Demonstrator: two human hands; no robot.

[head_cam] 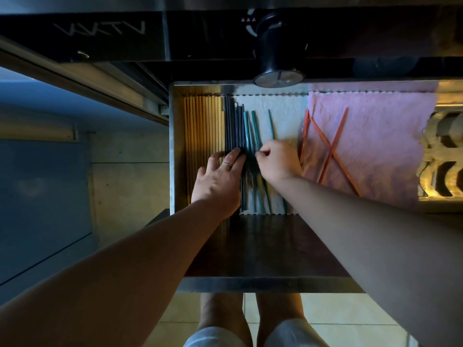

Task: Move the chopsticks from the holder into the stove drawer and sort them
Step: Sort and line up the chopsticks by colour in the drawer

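Note:
The stove drawer is pulled out below me. Along its left side lie several yellow chopsticks side by side, then several dark blue chopsticks, then several teal chopsticks fanned out on a white cloth. Three orange chopsticks lie crossed on a pink cloth. My left hand rests flat, its straight fingers pressing on the dark blue chopsticks. My right hand has curled fingers pinching a teal chopstick. The holder is not in view.
A black stove knob sticks out above the drawer's back edge. A dark wooden panel forms the drawer's near part. A patterned gold surface borders the right side. Tiled floor and my legs are below.

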